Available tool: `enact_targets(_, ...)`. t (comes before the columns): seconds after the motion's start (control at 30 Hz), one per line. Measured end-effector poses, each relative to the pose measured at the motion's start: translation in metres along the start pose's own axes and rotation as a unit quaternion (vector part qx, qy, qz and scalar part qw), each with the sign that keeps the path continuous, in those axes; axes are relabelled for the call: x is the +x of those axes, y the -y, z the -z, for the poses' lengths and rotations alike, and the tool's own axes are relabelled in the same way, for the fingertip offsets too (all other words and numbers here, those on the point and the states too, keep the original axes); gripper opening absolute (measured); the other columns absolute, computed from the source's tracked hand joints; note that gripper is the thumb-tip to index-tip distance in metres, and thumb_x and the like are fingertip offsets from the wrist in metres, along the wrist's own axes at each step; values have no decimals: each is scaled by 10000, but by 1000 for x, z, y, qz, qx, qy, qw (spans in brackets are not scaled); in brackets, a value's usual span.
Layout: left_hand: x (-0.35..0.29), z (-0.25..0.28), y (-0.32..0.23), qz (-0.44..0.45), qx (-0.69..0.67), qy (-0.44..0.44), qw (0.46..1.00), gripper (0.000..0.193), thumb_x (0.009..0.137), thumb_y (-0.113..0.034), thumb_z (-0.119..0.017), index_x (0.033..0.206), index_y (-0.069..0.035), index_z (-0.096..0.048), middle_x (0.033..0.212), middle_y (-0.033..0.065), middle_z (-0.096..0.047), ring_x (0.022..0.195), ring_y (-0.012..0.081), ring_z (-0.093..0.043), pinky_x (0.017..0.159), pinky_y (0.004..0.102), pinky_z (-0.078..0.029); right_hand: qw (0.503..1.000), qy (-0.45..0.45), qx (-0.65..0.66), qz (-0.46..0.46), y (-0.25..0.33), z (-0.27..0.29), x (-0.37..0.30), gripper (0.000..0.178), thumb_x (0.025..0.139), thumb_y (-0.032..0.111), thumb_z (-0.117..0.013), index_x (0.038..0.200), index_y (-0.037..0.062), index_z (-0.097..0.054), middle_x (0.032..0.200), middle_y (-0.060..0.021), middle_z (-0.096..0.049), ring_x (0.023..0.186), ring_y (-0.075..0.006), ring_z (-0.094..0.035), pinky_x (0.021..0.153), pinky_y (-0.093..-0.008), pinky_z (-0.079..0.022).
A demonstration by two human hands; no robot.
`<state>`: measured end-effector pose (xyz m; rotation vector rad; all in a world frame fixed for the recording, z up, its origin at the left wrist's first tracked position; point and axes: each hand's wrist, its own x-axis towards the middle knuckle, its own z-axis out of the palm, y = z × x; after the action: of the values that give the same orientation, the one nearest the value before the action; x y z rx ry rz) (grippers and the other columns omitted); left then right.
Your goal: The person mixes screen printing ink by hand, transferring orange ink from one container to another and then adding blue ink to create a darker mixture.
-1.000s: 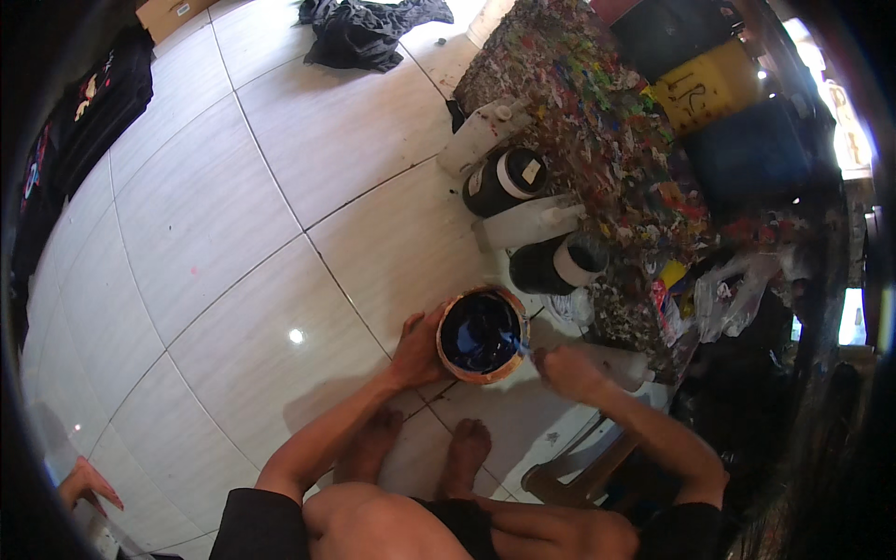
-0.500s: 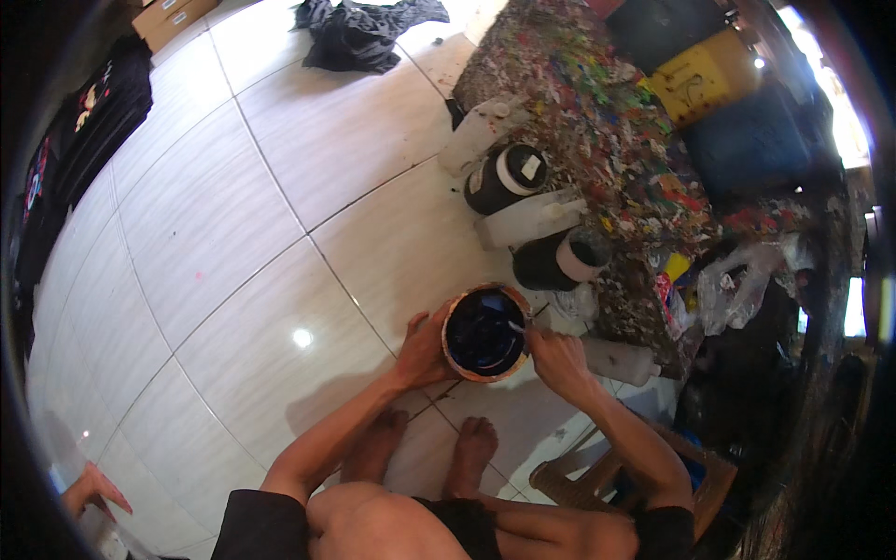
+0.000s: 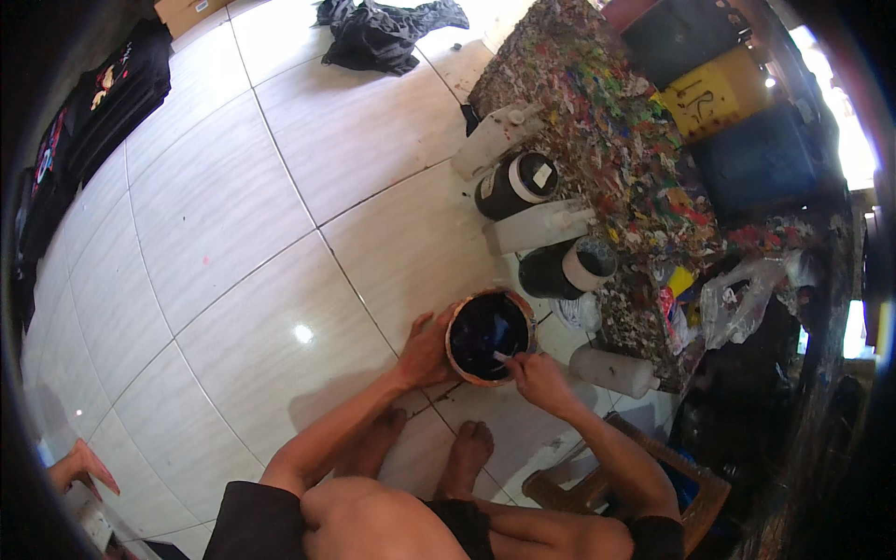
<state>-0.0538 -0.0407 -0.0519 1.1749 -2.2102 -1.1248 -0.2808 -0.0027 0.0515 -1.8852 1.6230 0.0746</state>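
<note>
A round tub [image 3: 454, 362] with an orange-brown, stained rim stands in front of my feet, with glossy blue-black paint or ink [image 3: 478, 329] inside. My left hand [image 3: 427, 355] is closed against the tub's left side, steadying it. In my right hand [image 3: 543, 383], at the near right part of the rim, is a thin pale stick-like tool [image 3: 502, 357]. Its lower end disappears into the dark liquid, so its exact kind cannot be made out. My right fingers are pinched round its upper part.
Right of the tub stand an open black jar [image 3: 551, 271], a lidded black jar [image 3: 499, 194] and whitish plastic bottles [image 3: 541, 229]. A paint-crusted bench [image 3: 616, 140] lies beyond them. A brown stool [image 3: 644, 448] is near my right arm. Another person's foot [image 3: 93, 467] shows lower left.
My right hand has moved from the tub's right edge toward its near right edge, sweeping the tool through the liquid. My left hand stays on the tub. The view has shifted slightly.
</note>
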Motion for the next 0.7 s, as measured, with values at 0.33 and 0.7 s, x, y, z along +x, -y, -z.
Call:
enact_targets(0.33, 4, 12, -7, 24, -44, 35, 998, 1050, 685, -538, -802, 1525, -147, -309, 1553, 92, -338, 1439, 256, -332, 1126, 547, -232, 891, -83, -370, 249, 12, 93, 45, 393, 809, 129, -614, 1182, 7, -601, 854, -123, -547, 811, -304, -560, 664, -433, -469)
enact_targets(0.7, 1, -24, 11, 13, -51, -6, 999, 1214, 637, -601, -833, 1548, -97, -208, 1567, 100, -340, 1438, 193, -356, 1155, 509, -196, 978, 75, -188, -59, 19, 16, -51, 145, 900, 122, -573, 1015, 38, -603, 674, -164, -659, 585, -356, -662, 528, -459, -490)
